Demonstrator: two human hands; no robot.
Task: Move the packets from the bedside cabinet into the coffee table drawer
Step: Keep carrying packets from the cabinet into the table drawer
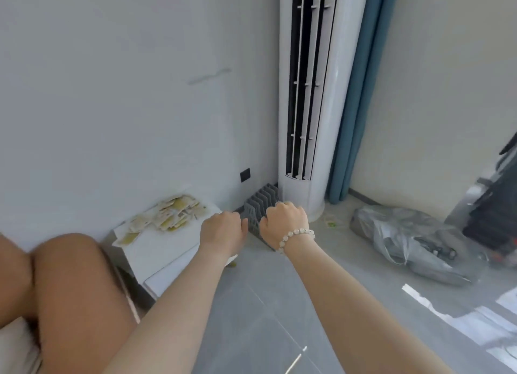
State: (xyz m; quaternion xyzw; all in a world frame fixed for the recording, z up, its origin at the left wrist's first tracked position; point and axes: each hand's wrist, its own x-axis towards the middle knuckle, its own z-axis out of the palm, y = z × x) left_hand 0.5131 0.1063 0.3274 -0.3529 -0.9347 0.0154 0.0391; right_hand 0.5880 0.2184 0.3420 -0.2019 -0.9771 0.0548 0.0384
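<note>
Your left hand and right hand curl at a grey rack, grip unclear; yellowish packets litter the cabinet at nine o'clock.

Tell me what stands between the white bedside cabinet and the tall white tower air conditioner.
A grey slotted plastic rack stands there, partly covered by the right hand, as the head view shows.

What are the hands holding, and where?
Cannot tell: the left hand and right hand curl in front of the grey rack, fingers hidden.
</note>
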